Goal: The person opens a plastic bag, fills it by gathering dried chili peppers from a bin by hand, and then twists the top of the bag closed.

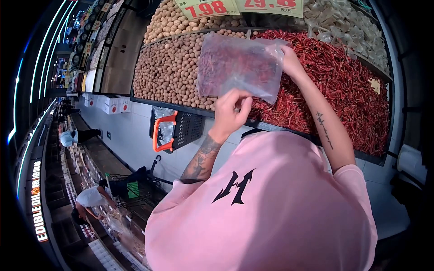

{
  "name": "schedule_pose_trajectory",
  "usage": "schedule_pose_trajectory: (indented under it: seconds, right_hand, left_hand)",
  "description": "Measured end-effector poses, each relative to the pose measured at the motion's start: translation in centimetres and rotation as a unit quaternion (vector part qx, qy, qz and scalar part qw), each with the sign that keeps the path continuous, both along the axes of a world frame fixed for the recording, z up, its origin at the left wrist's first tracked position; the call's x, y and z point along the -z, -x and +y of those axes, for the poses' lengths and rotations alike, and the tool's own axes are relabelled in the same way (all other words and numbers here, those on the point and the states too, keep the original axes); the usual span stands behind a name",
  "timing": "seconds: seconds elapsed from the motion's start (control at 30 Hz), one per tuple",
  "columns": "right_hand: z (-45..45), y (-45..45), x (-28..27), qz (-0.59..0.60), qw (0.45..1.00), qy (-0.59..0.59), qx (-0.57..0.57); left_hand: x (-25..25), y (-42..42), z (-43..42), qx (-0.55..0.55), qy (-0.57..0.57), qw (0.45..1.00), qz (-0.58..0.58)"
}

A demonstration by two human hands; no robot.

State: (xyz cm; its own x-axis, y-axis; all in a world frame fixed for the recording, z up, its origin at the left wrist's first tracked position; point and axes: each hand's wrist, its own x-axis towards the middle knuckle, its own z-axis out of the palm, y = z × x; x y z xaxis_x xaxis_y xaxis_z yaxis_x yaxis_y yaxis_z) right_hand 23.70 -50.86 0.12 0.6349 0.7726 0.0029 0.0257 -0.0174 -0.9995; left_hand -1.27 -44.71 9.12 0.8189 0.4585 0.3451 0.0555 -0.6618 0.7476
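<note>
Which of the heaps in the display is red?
The chili heap, to the right of the round brown goods and nearer than the pale goods; neither of those is red.

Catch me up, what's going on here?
A person is holding a clear plastic bag with red chillies showing through it. The right hand has its upper corner; the left hand is at its lower edge, grip unclear. The bag is above the boundary between a bin of loose dried chillies and one of round brown nuts or fruit. A black basket with an orange handle is on the floor.
</note>
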Motion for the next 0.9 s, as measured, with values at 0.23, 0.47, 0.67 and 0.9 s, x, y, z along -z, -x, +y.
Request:
schedule_pose_trajectory:
  seconds: [0.23, 0.47, 0.67, 0.9]
  right_hand:
    - [-4.6, 0.3, -0.7, 0.073, 0.993, 0.044, 0.087]
    - [-3.9, 0.4, -0.2, 0.081, 0.989, 0.034, 0.117]
    - [-3.9, 2.1, -1.2, 0.04, 0.992, 0.048, 0.105]
    - [-6.6, 1.0, 0.0, 0.062, 0.987, 0.045, 0.139]
  left_hand:
    - [19.6, 16.3, -1.0, 0.083, 0.052, 0.903, 0.418]
    - [27.1, 13.7, -2.0, -0.117, 0.059, 0.929, 0.346]
    - [27.7, 13.3, 0.7, 0.082, 0.095, 0.807, 0.577]
    - [26.0, 14.8, 1.1, 0.044, -0.095, 0.857, 0.505]
